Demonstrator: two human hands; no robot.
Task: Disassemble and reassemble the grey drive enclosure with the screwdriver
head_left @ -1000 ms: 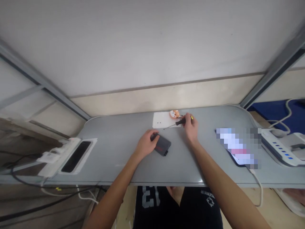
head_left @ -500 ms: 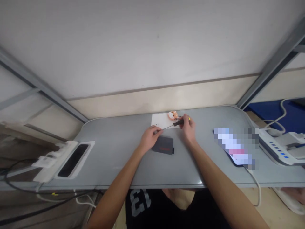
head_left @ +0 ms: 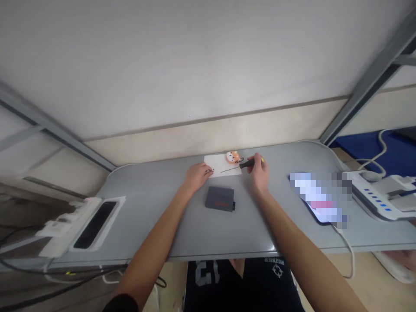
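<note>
Head view: right hand (head_left: 259, 173) is gripping screwdriver (head_left: 247, 164), left hand (head_left: 195, 175) is pinching narrow, contents unclear, over sheet (head_left: 218, 161) by back edge of bench (head_left: 149, 199); light touch advised.

Place: you seem to be in living quarters, a home or dormitory; which one is unclear.
Furniture: your grey counter (head_left: 146, 195) meets a pale wall (head_left: 195, 65) between metal posts (head_left: 359, 97) at frame left and right.
Personal things: cabled phone (head_left: 316, 197) and power strip (head_left: 373, 197) right, animal-face trinket (head_left: 232, 157) centre.
</note>
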